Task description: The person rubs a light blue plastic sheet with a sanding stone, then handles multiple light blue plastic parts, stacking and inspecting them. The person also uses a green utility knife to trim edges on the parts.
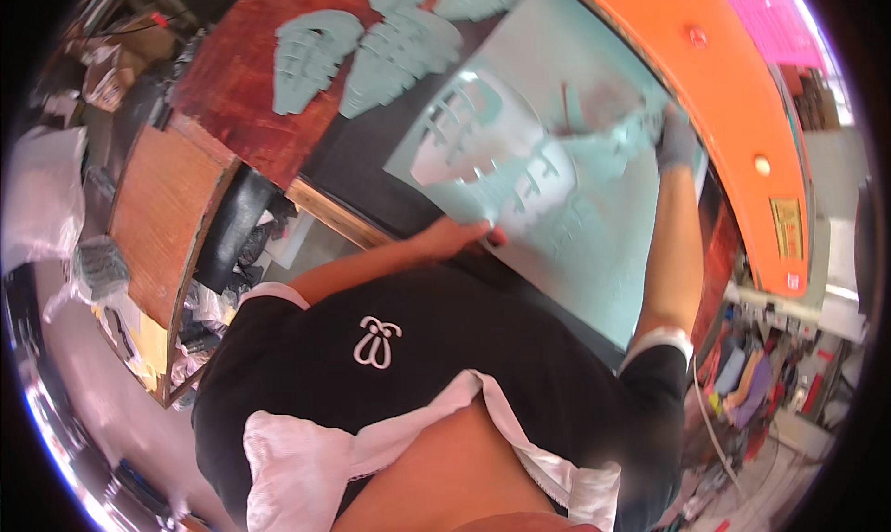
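A pale teal sheet (594, 272) lies slanted over a dark board (351, 175) before me. Two whitish, glossy shapes (450, 156) with slots show in its middle, like the outline of the loose pieces. My left hand (455, 239) is at the sheet's near edge, fingers closed beside a small dark-red thing (498, 236); what they grip is unclear. Toward the far right edge, my right hand (678, 141), in a grey glove, is closed on a crumpled, blurred part of the sheet. Several slotted teal cut pieces (316, 57) lie at the far left.
A big orange machine arm (715, 77) curves along the right, close to my right hand. The cut pieces rest on a worn red tabletop (243, 96). At left stand a brown wooden panel (172, 217) and plastic-wrapped goods (42, 193). Assorted items (742, 374) crowd the lower right.
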Action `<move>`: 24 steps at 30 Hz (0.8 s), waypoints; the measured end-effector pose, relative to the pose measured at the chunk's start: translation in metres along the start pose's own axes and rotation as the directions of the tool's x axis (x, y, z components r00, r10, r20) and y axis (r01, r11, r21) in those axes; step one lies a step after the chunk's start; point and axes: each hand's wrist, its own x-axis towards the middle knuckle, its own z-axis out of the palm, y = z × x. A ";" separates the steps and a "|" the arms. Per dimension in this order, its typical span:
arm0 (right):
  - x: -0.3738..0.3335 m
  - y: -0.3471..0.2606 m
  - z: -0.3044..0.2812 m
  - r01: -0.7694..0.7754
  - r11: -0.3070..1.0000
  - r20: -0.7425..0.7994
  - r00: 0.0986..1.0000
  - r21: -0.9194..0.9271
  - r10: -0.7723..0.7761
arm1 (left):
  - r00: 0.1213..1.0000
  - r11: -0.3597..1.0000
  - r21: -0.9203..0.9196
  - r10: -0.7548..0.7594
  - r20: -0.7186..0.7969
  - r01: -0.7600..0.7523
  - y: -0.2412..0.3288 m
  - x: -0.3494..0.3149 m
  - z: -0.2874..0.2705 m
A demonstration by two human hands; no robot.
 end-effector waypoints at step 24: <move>0.026 -0.048 -0.165 0.304 0.835 -0.322 0.819 -0.458 -0.475 | 0.951 0.915 -0.402 -0.109 -0.289 -0.017 0.005 -0.020 0.048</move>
